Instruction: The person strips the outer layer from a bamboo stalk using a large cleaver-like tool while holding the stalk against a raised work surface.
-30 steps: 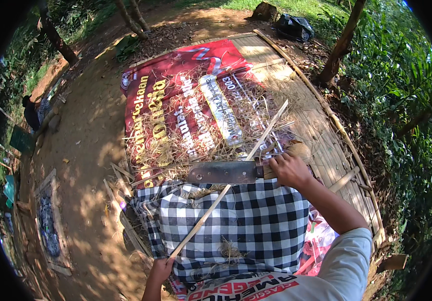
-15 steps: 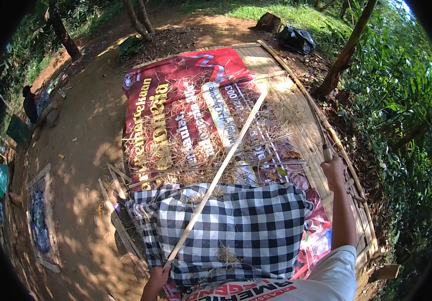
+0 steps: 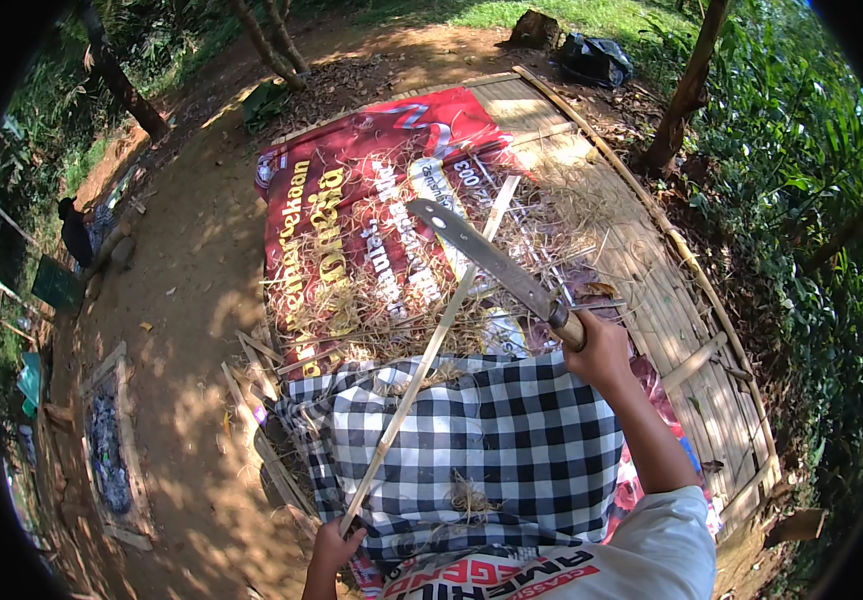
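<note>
My left hand (image 3: 335,546) is closed round the near end of a long, pale bamboo strip (image 3: 413,385), which slants away to the upper right across my lap. My right hand (image 3: 598,350) grips the wooden handle of a machete (image 3: 481,255). Its dark blade points up and left, crossing over the strip's far part in this view; whether they touch I cannot tell. A black-and-white checkered cloth (image 3: 521,440) covers my legs beneath the strip. Thin shavings (image 3: 351,270) lie strewn over the red printed banner (image 3: 296,140) in front of me.
The banner lies on a bamboo-slat platform (image 3: 641,270) edged by a bamboo pole (image 3: 641,200). Split pieces (image 3: 261,440) lie at its left side. A framed ash pit (image 3: 111,455) is on the ground to the left. Beyond are a tree stump (image 3: 534,30) and a black bag (image 3: 594,60).
My right hand has swung the machete inward from the platform's right edge, bringing the blade over the strip. My left hand still holds the strip; the whole view has shifted slightly.
</note>
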Demonstrator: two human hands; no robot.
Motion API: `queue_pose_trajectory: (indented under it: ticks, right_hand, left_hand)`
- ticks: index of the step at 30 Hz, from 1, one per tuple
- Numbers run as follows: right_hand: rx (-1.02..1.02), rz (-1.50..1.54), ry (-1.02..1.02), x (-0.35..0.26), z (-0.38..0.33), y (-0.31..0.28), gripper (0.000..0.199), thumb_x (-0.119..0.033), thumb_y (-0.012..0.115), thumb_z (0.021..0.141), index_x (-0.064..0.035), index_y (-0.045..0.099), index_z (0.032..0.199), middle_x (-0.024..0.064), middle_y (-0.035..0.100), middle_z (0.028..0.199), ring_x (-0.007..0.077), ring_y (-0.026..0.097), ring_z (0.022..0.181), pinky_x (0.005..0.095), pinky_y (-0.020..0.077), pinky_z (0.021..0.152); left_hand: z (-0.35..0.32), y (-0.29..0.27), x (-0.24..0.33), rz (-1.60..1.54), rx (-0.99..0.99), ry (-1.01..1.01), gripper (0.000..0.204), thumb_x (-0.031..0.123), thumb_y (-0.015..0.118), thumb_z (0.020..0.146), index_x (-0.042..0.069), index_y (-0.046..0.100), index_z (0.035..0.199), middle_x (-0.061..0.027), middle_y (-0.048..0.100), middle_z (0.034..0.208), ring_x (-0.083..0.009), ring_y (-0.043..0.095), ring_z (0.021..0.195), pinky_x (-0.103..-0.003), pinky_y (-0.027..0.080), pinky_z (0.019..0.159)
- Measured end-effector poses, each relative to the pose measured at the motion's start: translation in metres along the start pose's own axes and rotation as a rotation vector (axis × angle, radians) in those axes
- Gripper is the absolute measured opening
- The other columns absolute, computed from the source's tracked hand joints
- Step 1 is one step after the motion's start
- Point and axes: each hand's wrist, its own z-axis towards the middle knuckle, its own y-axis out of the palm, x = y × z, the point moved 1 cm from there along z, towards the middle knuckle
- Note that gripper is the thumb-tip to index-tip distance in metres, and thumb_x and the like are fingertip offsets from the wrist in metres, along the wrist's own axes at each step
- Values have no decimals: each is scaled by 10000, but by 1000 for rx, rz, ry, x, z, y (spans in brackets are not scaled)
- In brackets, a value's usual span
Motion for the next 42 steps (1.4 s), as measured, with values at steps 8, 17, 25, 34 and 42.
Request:
queue_pose_trajectory:
  ticks: [8, 17, 25, 34, 42]
  right_hand:
    - [-301, -257, -596, -37, -23, 62, 146, -104, 598, 688, -73, 549, 822, 76, 607, 721, 243, 651, 731, 350, 519, 671]
    - [-188, -408, -241, 51, 71, 57, 176, -179, 622, 733, -76, 575, 869, 107, 643, 727, 283, 660, 698, 406, 512, 621]
    - [-120, -414, -112, 64, 55, 32, 183, -182, 655, 766, -52, 571, 864, 143, 638, 773, 321, 648, 691, 429, 511, 642]
    - [-70, -558, -365, 103, 67, 21, 132, -168, 636, 798, -76, 562, 855, 104, 636, 768, 276, 650, 720, 370, 510, 668]
    - [43, -568, 329, 118, 71, -27, 166, -149, 591, 784, -42, 643, 899, 210, 658, 752, 382, 657, 747, 479, 509, 670]
  left_hand:
    - [0, 17, -33, 15, -61, -8, 310, 295, 620, 858, -14, 621, 841, -225, 585, 650, -397, 621, 654, -430, 472, 583]
    - [-1, 19, -49, 4, -45, -12, 267, 215, 586, 839, -36, 597, 749, -280, 561, 657, -462, 602, 668, -464, 441, 548]
    - [23, 15, -39, 128, -125, -64, 189, 141, 558, 800, -36, 601, 749, -282, 587, 707, -468, 606, 741, -504, 456, 583]
    - [8, 23, -45, 64, -41, 32, 168, 107, 551, 797, -46, 598, 746, -291, 566, 680, -468, 602, 705, -476, 458, 561]
    - [13, 43, -52, 28, -56, -142, 248, 155, 537, 844, -74, 630, 847, -305, 586, 708, -473, 613, 710, -475, 457, 608]
